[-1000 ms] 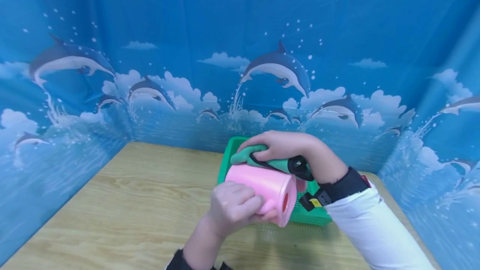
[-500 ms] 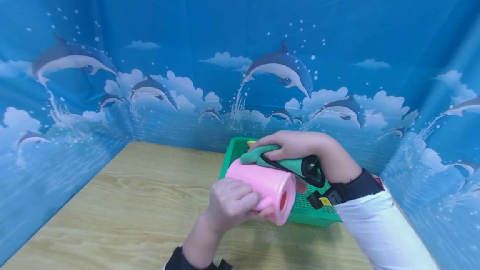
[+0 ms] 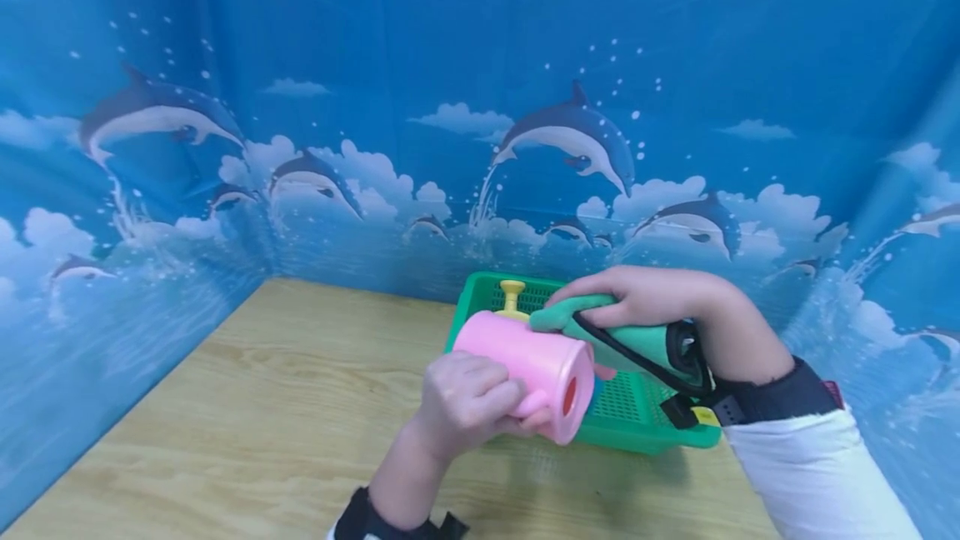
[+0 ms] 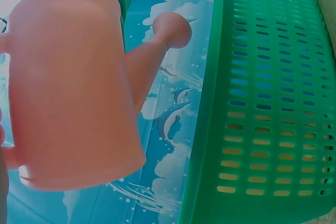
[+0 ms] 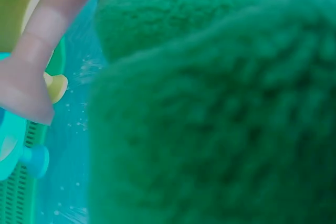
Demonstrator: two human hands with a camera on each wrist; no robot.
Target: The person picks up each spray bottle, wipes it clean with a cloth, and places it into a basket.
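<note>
A pink toy watering can (image 3: 517,352) lies tilted on its side in the air over the green basket's front, its base turned toward the lower right. My left hand (image 3: 467,402) grips it by the handle. In the left wrist view the can's body (image 4: 73,87) and its spout with a round rose (image 4: 173,30) show beside the basket. My right hand (image 3: 648,300) holds a folded green cloth (image 3: 633,344) with black edging, close against the can's upper right side. Fuzzy cloth (image 5: 210,114) fills most of the right wrist view. The spout is mostly hidden in the head view.
The green plastic basket (image 3: 675,438) stands on the wooden table (image 3: 300,407). Inside it are a yellow watering can (image 3: 512,297) and a blue one, whose blue spout (image 5: 34,158) shows in the right wrist view. A blue dolphin-print curtain (image 3: 420,107) encloses the back and sides.
My right hand has slid the cloth rightward along the pink can, uncovering the yellow can's spout behind. The left hand keeps its grip with little movement. The head view has shifted slightly.
</note>
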